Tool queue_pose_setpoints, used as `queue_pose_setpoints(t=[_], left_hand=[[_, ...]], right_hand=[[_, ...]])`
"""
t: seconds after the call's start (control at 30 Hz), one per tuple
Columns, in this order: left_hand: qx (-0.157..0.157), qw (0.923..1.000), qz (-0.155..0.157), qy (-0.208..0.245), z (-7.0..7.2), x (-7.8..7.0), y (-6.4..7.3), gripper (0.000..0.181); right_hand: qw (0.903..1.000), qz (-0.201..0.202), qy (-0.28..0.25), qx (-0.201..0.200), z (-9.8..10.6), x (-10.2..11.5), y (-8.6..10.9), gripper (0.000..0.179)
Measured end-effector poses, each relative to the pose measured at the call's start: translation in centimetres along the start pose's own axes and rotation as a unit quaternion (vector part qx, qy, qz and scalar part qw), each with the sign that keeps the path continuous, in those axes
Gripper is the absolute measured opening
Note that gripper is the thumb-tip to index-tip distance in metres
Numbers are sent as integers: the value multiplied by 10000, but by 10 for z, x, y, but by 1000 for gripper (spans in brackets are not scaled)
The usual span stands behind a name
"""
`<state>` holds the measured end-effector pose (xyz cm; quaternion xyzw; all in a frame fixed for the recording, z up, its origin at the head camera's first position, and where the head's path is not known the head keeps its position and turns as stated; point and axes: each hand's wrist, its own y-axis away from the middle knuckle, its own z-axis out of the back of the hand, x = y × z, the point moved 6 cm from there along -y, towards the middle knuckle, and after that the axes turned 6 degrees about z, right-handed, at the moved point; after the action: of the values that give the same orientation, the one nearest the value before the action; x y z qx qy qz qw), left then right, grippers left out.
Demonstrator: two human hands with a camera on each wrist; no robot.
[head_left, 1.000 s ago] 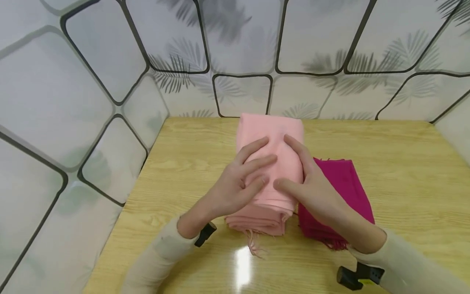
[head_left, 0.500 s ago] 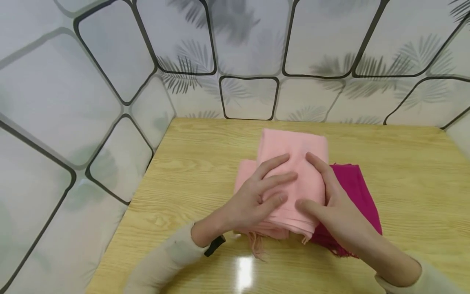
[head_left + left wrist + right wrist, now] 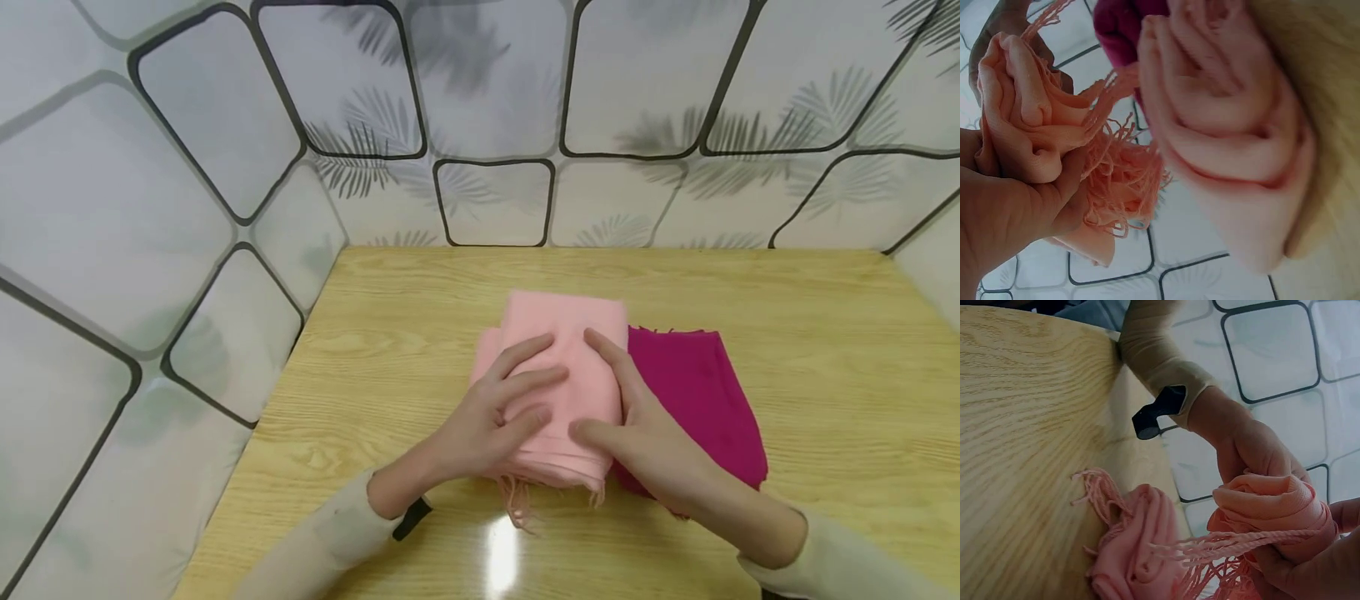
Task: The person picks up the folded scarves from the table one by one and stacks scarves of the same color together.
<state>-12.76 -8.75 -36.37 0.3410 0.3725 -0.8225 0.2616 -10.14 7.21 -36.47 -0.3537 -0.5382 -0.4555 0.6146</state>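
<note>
In the head view, a folded pink scarf (image 3: 566, 321) is gripped from both sides between the left hand (image 3: 472, 425) and the right hand (image 3: 656, 437), thumbs and fingers spread over its top. Under it, showing at the left, lies another folded pink scarf (image 3: 487, 350). A folded magenta scarf (image 3: 697, 392) lies just right, partly behind the right hand. The left wrist view shows the held scarf's rolled end and its fringe (image 3: 1122, 187), apart from the lower pink scarf (image 3: 1222, 137). From the right wrist, fingers curl round the held scarf (image 3: 1272, 497), over the table.
The scarves lie on a light wooden table (image 3: 390, 333). Patterned white walls (image 3: 495, 108) stand at its back and left side. A black wrist camera (image 3: 1160, 412) sits at the left sleeve cuff.
Both hands have brought the held pink scarf nearer the person; it shifted right, then back left over the lower pink scarf. More of the magenta scarf shows now. The head view swung slightly and returned.
</note>
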Motion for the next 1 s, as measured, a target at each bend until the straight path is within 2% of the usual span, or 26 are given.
queue_pose_setpoints(t=[0.3,0.5,0.77,1.0], left_hand=[[42,9999,62,-117,7,25,18,41],[8,9992,383,-128,11,35,23,40],[-42,9973,594,-430,12,37,22,38],[11,9925,781,-939,8,36,23,37]], right_hand=[[9968,-321,-738,-28,-24,-19,-15,95],[9921,-261,-1200,-243,-34,-26,-23,96],[9910,-96,-1156,-673,-36,-36,-31,101],[9932,-30,-554,-1028,-33,-49,-37,106]])
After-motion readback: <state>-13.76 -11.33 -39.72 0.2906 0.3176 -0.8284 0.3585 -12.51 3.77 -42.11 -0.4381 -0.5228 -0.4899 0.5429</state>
